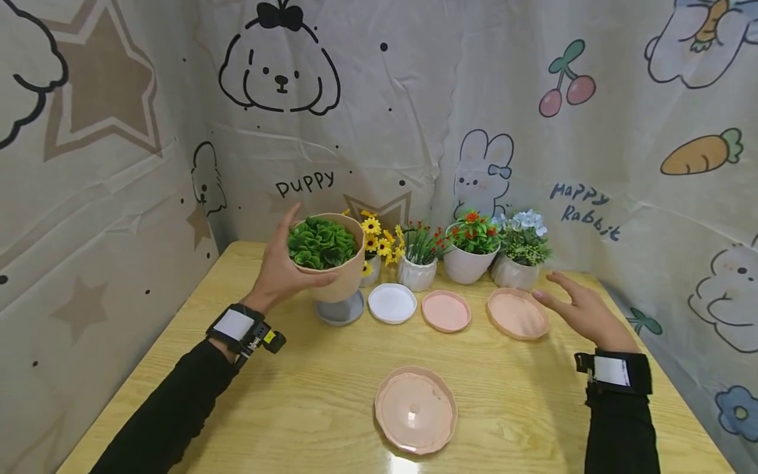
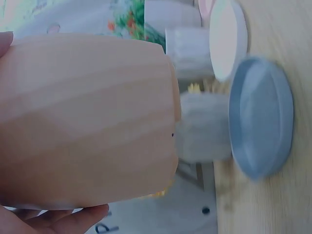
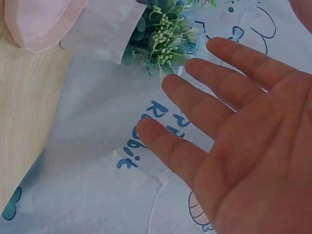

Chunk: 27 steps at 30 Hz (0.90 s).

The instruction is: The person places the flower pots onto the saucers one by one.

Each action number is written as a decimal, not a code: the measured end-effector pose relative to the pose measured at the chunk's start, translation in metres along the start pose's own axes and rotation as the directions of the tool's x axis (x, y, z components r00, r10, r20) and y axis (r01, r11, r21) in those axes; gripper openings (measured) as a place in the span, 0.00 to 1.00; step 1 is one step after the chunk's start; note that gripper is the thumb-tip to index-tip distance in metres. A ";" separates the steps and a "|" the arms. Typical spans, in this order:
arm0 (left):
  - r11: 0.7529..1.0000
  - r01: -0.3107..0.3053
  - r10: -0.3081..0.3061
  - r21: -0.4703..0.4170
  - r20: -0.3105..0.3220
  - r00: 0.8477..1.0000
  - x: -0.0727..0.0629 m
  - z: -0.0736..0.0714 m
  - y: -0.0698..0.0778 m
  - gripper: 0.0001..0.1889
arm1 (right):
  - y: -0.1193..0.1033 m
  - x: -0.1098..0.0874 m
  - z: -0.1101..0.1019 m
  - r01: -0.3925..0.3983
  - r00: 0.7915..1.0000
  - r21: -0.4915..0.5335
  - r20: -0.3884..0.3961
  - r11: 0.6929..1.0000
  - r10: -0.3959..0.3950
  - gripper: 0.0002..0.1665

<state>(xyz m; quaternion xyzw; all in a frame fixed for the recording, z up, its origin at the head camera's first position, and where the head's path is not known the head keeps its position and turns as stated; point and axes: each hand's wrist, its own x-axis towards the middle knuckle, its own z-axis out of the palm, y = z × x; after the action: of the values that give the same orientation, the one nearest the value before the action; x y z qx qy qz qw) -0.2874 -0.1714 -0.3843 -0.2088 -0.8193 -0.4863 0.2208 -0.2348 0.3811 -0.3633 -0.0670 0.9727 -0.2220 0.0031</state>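
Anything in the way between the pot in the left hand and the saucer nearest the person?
Nothing visible. The left hand holds the peach pot raised clear of the low gray saucer; from there to the nearest saucer shows only bare tabletop.

The left hand point(image 2: 61, 222) grips a peach pot point(image 2: 87, 122), apart from the blue-grey saucer point(image 2: 263, 119) on the desk point(image 2: 300, 200); beyond, a white saucer point(image 2: 227, 41) and white pots point(image 2: 190, 51).

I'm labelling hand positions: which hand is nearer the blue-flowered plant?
Right. The right hand is close by the blue-flowered plant, to its right and front; the left hand is far to its left, holding the peach pot.
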 end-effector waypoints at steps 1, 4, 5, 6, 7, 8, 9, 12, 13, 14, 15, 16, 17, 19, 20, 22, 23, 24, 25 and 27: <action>1.000 -0.007 0.007 -0.002 0.011 1.000 -0.002 0.003 0.004 0.71 | 0.000 0.000 0.000 -0.001 1.000 -0.003 0.002 1.000 0.001 0.52; 0.999 -0.037 0.038 -0.014 0.053 0.998 -0.006 0.011 0.013 0.71 | 0.000 0.000 0.000 -0.007 1.000 -0.008 0.006 1.000 0.007 0.53; 0.998 -0.051 0.052 -0.020 0.067 0.996 -0.007 0.014 0.017 0.71 | 0.000 0.000 0.000 -0.010 1.000 -0.011 0.007 1.000 0.010 0.53; 0.998 -0.064 0.066 -0.028 0.080 0.995 -0.008 0.017 0.020 0.71 | 0.000 0.000 0.000 -0.013 1.000 -0.011 0.008 1.000 0.013 0.54; 0.996 -0.076 0.079 -0.036 0.090 0.993 -0.009 0.020 0.023 0.71 | 0.000 0.000 0.000 -0.014 1.000 -0.011 0.008 1.000 0.014 0.54; 0.995 -0.087 0.091 -0.045 0.101 0.991 -0.010 0.023 0.026 0.71 | 0.000 0.000 0.000 -0.015 1.000 -0.009 0.009 1.000 0.015 0.54; 0.994 -0.098 0.103 -0.051 0.109 0.989 -0.011 0.025 0.030 0.72 | 0.000 -0.001 0.000 -0.015 1.000 -0.007 0.010 1.000 0.015 0.53; 0.989 -0.128 0.138 -0.076 0.130 0.982 -0.014 0.034 0.039 0.72 | 0.001 -0.002 0.000 -0.015 1.000 0.004 0.015 1.000 0.015 0.53; 0.986 -0.141 0.152 -0.084 0.139 0.979 -0.015 0.036 0.042 0.72 | 0.001 -0.002 0.000 -0.013 1.000 0.006 0.016 1.000 0.013 0.53; 0.984 -0.154 0.166 -0.092 0.148 0.975 -0.016 0.039 0.045 0.71 | 0.001 -0.002 0.000 -0.014 1.000 0.007 0.017 1.000 0.013 0.53; 0.981 -0.166 0.180 -0.099 0.156 0.971 -0.017 0.042 0.048 0.71 | 0.001 -0.002 0.000 -0.012 1.000 0.010 0.018 1.000 0.012 0.52; 0.979 -0.176 0.191 -0.101 0.164 0.968 -0.019 0.045 0.051 0.72 | 0.001 -0.002 0.000 -0.010 1.000 0.011 0.019 1.000 0.010 0.52; 0.978 -0.184 0.199 -0.102 0.171 0.965 -0.020 0.047 0.054 0.72 | 0.001 -0.002 0.000 -0.006 1.000 0.012 0.019 1.000 0.006 0.52; 0.975 -0.194 0.211 -0.104 0.189 0.959 -0.023 0.053 0.059 0.73 | 0.002 -0.002 -0.001 0.003 1.000 0.013 0.017 1.000 -0.003 0.52; 0.976 -0.193 0.210 -0.105 0.197 0.958 -0.024 0.055 0.062 0.74 | 0.002 -0.001 -0.001 0.008 1.000 0.015 0.017 1.000 -0.008 0.52; 0.975 -0.187 0.209 -0.117 0.220 0.953 -0.027 0.060 0.065 0.75 | 0.002 -0.001 -0.002 0.018 1.000 0.018 0.012 1.000 -0.018 0.52; 0.975 -0.188 0.212 -0.122 0.231 0.950 -0.028 0.063 0.067 0.75 | 0.002 -0.001 -0.001 0.018 1.000 0.018 0.010 1.000 -0.019 0.51; 0.974 -0.188 0.215 -0.128 0.243 0.946 -0.029 0.065 0.068 0.75 | 0.002 -0.001 -0.002 0.017 1.000 0.018 0.009 1.000 -0.017 0.51; 0.972 -0.191 0.221 -0.138 0.253 0.942 -0.030 0.068 0.069 0.74 | 0.002 -0.001 -0.002 0.016 1.000 0.020 0.007 1.000 -0.017 0.51; 0.968 -0.205 0.238 -0.147 0.268 0.934 -0.032 0.073 0.072 0.74 | 0.001 -0.002 -0.004 0.015 1.000 0.017 0.001 1.000 -0.015 0.51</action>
<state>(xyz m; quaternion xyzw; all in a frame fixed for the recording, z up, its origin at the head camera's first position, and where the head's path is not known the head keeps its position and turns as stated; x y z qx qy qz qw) -0.2331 -0.0790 -0.3830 -0.3798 -0.7838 -0.4703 0.1420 -0.2332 0.3843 -0.3603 -0.0741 0.9703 -0.2303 0.0026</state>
